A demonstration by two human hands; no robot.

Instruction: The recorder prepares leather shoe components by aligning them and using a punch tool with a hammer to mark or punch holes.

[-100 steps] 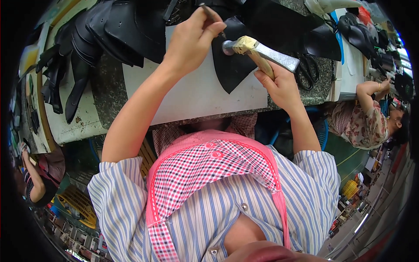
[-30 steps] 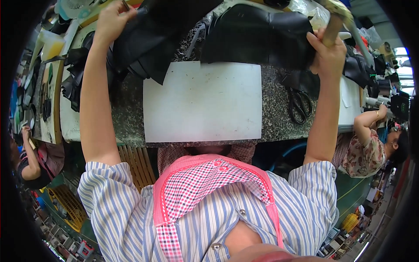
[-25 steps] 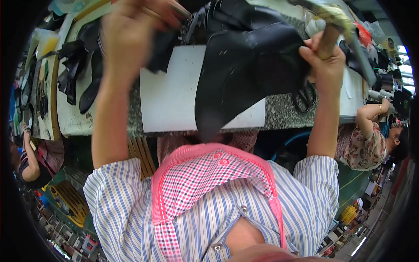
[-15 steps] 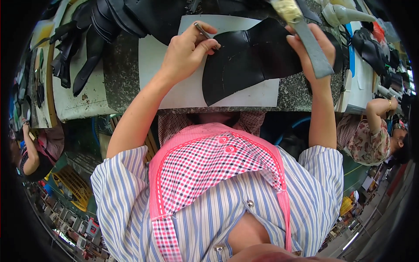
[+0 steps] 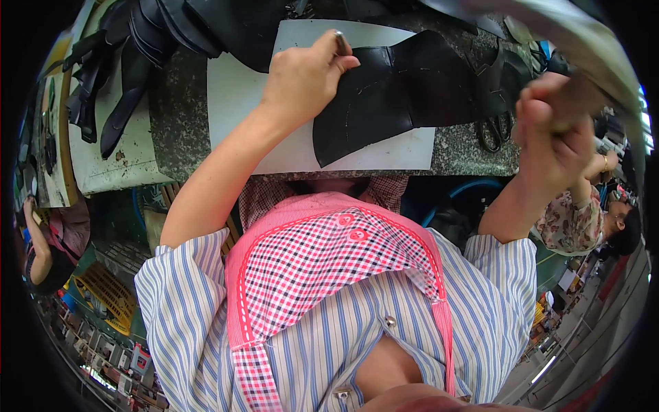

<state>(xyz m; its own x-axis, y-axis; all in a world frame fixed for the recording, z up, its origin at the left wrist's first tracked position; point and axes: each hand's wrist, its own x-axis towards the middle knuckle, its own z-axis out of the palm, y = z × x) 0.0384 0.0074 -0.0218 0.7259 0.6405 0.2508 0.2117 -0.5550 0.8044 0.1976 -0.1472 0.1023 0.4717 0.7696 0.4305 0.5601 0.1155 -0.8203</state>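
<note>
A: From the head camera, what has the left hand [image 5: 302,79] got?

B: Its grip is pinched around a thin, dark, pen-like tool [image 5: 341,42], thumb and forefinger closed on it. The heel of the hand rests at the left edge of the black leather piece [image 5: 391,93].

A: Where does that leather lie?

B: Flat on the white board [image 5: 240,96], which sits on the speckled stone table [image 5: 171,130] right in front of the person. The piece is wide with a curved lower edge, and faint stitch or marking lines run over it near the hand.

A: And the right hand [image 5: 556,134]?

B: Raised at the right side, well off the leather, its grip clenched around a handle. A blurred grey-green tool [image 5: 583,41] sweeps above it; probably a hammer, but the blur is too strong to be sure.

A: Anything else on the table?

B: More black leather pieces [image 5: 206,24] piled along the far edge, some long dark strips [image 5: 103,89] at the left on a paler surface, and a pair of scissors [image 5: 494,130] just right of the white board.

A: Other people?

B: One person in a flowered top [image 5: 573,223] at the right, another at the far left edge [image 5: 44,254].
</note>
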